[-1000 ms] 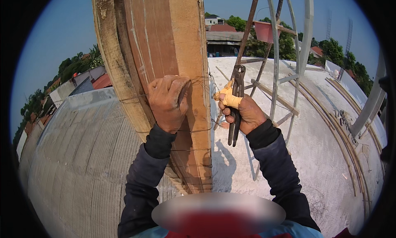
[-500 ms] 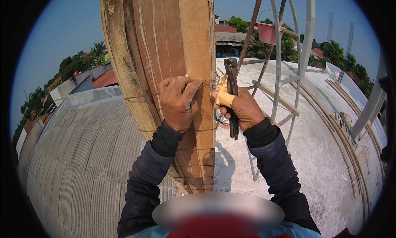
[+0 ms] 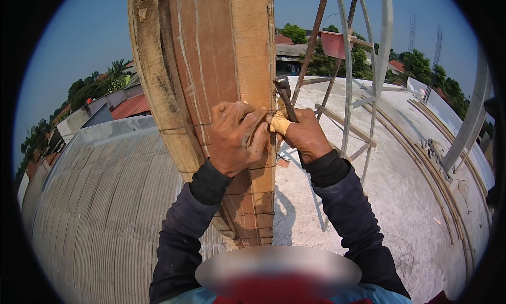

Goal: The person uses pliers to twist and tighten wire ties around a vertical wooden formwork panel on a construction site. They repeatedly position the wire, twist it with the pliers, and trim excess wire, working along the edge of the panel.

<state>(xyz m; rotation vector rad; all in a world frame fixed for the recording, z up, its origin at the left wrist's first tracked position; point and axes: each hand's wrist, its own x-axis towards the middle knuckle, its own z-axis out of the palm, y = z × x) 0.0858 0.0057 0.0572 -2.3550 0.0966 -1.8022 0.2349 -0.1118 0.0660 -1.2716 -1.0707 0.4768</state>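
Observation:
A tall column of wooden boards (image 3: 252,51) stands upright before me, bound at several heights by thin dark wire (image 3: 179,127). My left hand (image 3: 237,138) is closed against its front face, thumb and fingers pinched on the wire near the right edge. My right hand (image 3: 308,135), with yellowish tape (image 3: 280,123) wound about its fingers, grips dark metal pincers (image 3: 285,96) just beside that edge. The pincers' head points up and tilts toward the boards. Both hands almost meet at the wire, whose ends are partly hidden by the fingers.
A corrugated roof (image 3: 105,198) spreads below on the left. To the right, a metal frame (image 3: 345,93) carrying a pink bucket (image 3: 333,43) stands on a whitish slab (image 3: 379,209). Long poles (image 3: 421,162) lie farther right, near a slanted grey post (image 3: 466,125).
My right hand has shifted slightly left and turned, tipping the pincers' head toward the column. My left hand has moved a little right, closer to the right one.

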